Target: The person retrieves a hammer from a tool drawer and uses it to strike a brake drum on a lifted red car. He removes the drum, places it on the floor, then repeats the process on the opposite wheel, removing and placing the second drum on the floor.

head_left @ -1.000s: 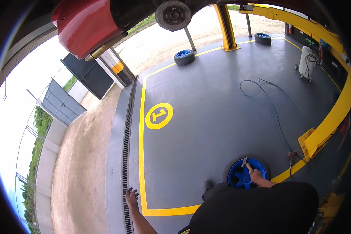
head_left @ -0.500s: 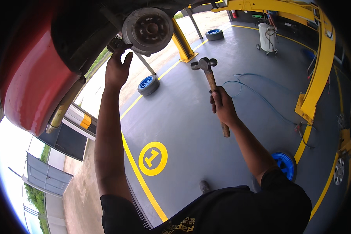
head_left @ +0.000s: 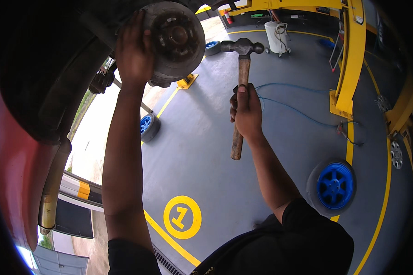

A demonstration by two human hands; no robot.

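My left hand (head_left: 134, 57) reaches up with fingers extended against the left side of a dark, worn brake drum (head_left: 172, 41) under the raised red car (head_left: 18, 160). My right hand (head_left: 247, 110) grips the wooden handle of a ball-peen hammer (head_left: 242, 50); its metal head is held up just right of the drum, with a gap visible between them. Dark suspension parts (head_left: 101, 80) hang left of my left wrist.
A blue-rimmed wheel (head_left: 335, 185) lies at lower right, another (head_left: 147, 128) beside the car. A yellow lift arm (head_left: 346, 68) runs along the right. Blue hoses (head_left: 289, 105) cross the grey floor; a white wheeled tank (head_left: 276, 39) stands behind, near a red extinguisher (head_left: 228, 17).
Both hands have risen from low positions. The hammer moved up from above the floor wheel to beside the drum, and my left hand moved onto the drum, which now appears closer.
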